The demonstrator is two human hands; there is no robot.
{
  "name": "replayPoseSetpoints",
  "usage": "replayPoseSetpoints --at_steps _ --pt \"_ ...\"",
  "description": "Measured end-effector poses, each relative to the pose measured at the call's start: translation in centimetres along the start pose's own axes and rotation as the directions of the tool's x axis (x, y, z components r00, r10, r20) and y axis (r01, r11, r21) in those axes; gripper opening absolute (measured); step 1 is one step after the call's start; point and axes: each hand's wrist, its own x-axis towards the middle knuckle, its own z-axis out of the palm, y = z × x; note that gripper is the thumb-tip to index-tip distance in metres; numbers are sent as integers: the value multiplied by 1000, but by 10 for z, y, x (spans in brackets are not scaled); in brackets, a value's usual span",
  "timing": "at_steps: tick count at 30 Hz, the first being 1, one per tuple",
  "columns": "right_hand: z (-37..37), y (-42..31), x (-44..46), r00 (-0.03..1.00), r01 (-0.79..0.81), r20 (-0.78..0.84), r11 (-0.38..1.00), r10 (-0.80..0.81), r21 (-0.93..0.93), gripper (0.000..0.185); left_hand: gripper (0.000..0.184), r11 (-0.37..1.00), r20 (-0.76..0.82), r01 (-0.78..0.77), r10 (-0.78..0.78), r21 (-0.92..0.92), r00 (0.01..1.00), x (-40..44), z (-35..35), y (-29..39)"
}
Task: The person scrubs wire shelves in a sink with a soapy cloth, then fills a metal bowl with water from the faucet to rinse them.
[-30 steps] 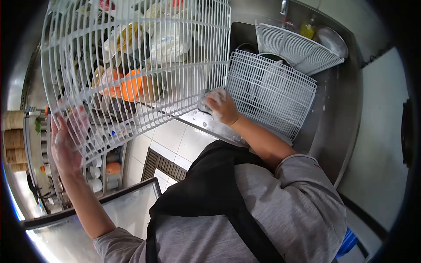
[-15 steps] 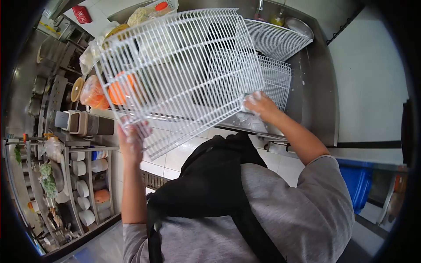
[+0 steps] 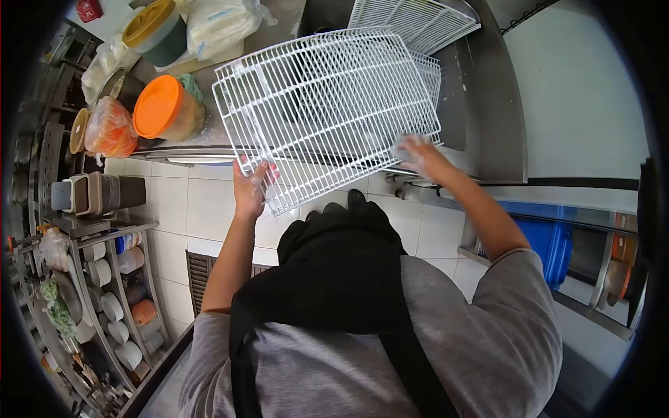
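Note:
A white wire rack is held tilted over the front edge of the steel sink counter. My left hand grips its lower left corner, with soap suds on the fingers. My right hand is at the lower right edge, closed around a foamy scrubber whose shape is mostly hidden. Behind the held rack, a second white rack lies in the sink, and a third rack leans at the back.
On the counter at the left are an orange-lidded tub, a bag of orange food, a yellow-lidded bucket and a white bag. Shelves with bowls stand lower left. A blue bin is at the right.
The view has shifted, showing more floor. The held rack now appears smaller and lower, tilted flatter, with my left hand still on its corner. My right hand remains at its lower right edge.

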Motion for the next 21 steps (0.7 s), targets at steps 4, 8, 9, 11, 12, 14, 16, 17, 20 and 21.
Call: replayPoseSetpoints --at_steps 4,8,9,11,12,14,16,17,20,21 --pt "48 -116 49 999 21 -50 940 -4 339 33 34 997 -27 58 -57 50 998 4 -8 -14" --pt "12 -100 61 976 -179 -15 845 216 503 36 31 971 -37 75 -68 226 997 7 -13 -25" --pt "23 -52 62 928 -261 -94 810 360 525 36 31 949 -37 85 -78 302 996 7 -16 -26" --pt "10 29 60 838 -375 -270 861 473 344 34 32 978 -66 48 -35 205 997 4 -7 -33" --pt "18 27 67 847 -372 -258 864 465 339 34 35 966 -67 52 -37 252 997 1 -5 -29" --pt "36 19 85 801 -424 -346 871 488 247 32 45 936 -119 91 -53 340 991 -4 3 -21" --pt "62 -78 113 848 -269 -446 958 286 104 29 48 911 -185 37 44 411 982 3 1 -30" --pt "78 -114 124 963 -243 -143 967 230 -82 24 52 873 -230 -12 142 487 963 8 0 -37" --pt "66 -131 124 987 74 -134 990 -90 -124 21 52 759 -276 -17 258 651 926 16 -11 -50" --pt "10 -122 129 985 -168 -46 985 167 -28 21 52 664 -254 -56 361 745 897 17 -12 -50"
